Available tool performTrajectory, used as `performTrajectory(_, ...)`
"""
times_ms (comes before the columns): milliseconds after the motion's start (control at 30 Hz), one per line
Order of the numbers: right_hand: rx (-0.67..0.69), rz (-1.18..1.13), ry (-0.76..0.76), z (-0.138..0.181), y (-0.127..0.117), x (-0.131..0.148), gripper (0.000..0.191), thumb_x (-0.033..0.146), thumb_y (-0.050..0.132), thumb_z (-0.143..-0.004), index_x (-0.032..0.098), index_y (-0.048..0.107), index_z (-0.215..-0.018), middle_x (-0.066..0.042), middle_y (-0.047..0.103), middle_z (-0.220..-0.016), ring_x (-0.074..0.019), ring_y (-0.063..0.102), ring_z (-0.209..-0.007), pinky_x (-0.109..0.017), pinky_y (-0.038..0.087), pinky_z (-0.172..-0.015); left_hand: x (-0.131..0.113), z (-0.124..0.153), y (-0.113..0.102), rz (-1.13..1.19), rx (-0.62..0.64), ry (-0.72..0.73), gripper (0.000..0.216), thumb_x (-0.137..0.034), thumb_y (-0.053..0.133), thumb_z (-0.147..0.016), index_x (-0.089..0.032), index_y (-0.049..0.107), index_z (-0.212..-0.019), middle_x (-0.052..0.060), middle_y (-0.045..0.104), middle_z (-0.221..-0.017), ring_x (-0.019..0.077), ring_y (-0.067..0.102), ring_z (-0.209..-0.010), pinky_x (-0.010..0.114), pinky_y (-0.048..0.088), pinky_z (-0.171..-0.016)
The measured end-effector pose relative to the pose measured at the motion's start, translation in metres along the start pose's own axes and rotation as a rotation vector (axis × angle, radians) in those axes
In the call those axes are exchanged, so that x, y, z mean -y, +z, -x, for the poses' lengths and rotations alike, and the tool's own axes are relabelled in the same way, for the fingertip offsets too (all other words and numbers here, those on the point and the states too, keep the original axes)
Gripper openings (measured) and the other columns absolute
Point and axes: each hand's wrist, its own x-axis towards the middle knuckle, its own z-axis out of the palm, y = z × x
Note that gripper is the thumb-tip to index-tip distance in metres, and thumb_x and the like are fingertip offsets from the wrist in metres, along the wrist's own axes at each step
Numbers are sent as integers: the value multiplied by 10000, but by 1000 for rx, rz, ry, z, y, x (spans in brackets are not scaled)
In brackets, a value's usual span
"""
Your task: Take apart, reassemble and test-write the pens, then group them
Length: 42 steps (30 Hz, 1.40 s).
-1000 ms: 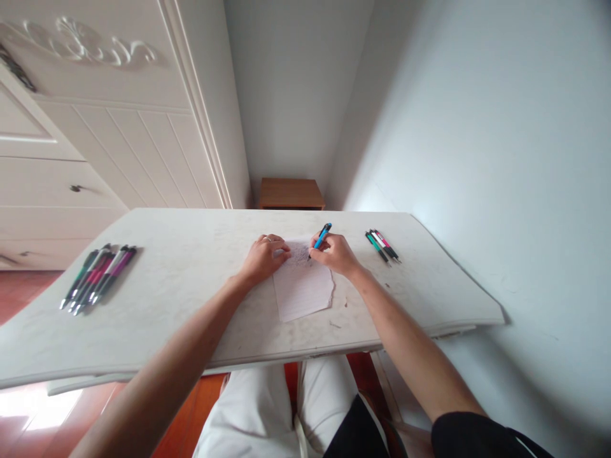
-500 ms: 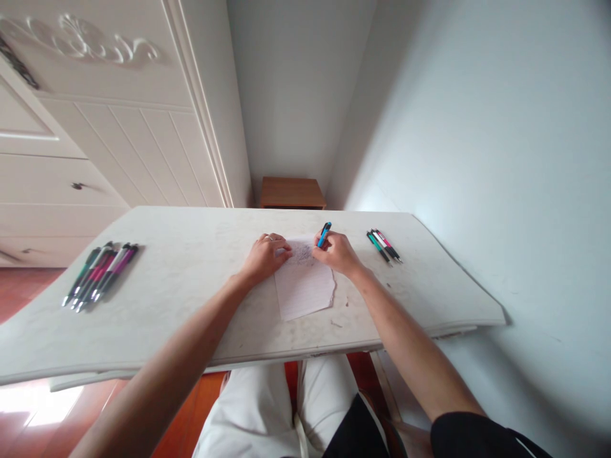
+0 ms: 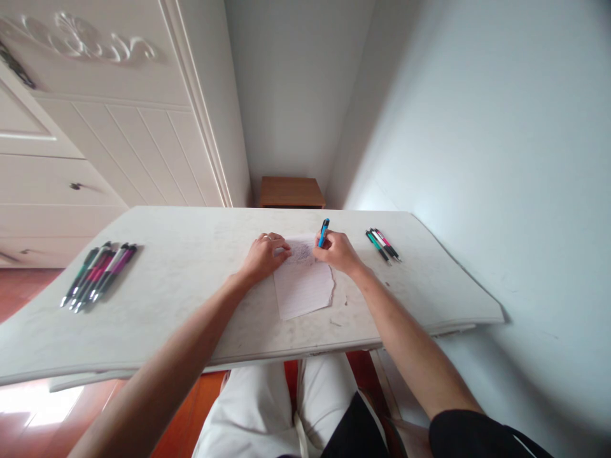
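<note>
A sheet of lined paper (image 3: 304, 289) with one torn edge lies on the white table (image 3: 191, 280). Dense dark scribbles cover its upper part. My right hand (image 3: 338, 252) is closed round a blue pen (image 3: 323, 233) with black parts, held nearly upright over the scribbles. The pen's tip is hidden by my fingers. At the paper's upper left edge rests my left hand (image 3: 266, 256), a ring on one finger. Its fingers are loosely bent, thumb and forefinger pressing on the sheet, with nothing gripped between them.
Several pens (image 3: 98, 275) lie bundled at the table's left. Green, white and pink pens (image 3: 383, 245) lie to the right of my right hand. A white cabinet (image 3: 119, 127) stands at the left, a wall (image 3: 501, 159) at the right, and a small wooden stand (image 3: 292, 191) behind the table.
The blue pen has tipped slightly more upright, and my right hand has shifted a little. My left hand and the paper stay in place.
</note>
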Motion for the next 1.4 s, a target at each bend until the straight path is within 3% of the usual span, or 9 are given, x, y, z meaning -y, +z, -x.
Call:
performTrajectory(300,-1,-124,-23,0,3,-1,84,248,607,-678,173,607,-717,10,601,-640,-125,553,-573,-234,430,-580,4,0,3,-9,-1,17,173,-297,628,-847,-208,766,-903,86,713,-1067,259,629,-1018,420,468,-981)
performTrajectory(900,-89,31,-2,-2,-2,-5,61,228,591,-654,185,599,-697,25,566,-592,-124,516,-550,-234,394,-562,-1,0,-1,-26,10,18,183,-293,615,-854,-211,767,-916,90,714,-1070,263,628,-1006,429,475,-969)
performTrajectory(1400,-35,71,29,-1,-5,0,51,231,592,-649,184,599,-666,25,571,-570,-129,520,-549,-238,385,-565,-1,1,-1,-38,-1,17,193,-303,611,-848,-210,769,-909,89,714,-1076,267,630,-997,420,482,-963)
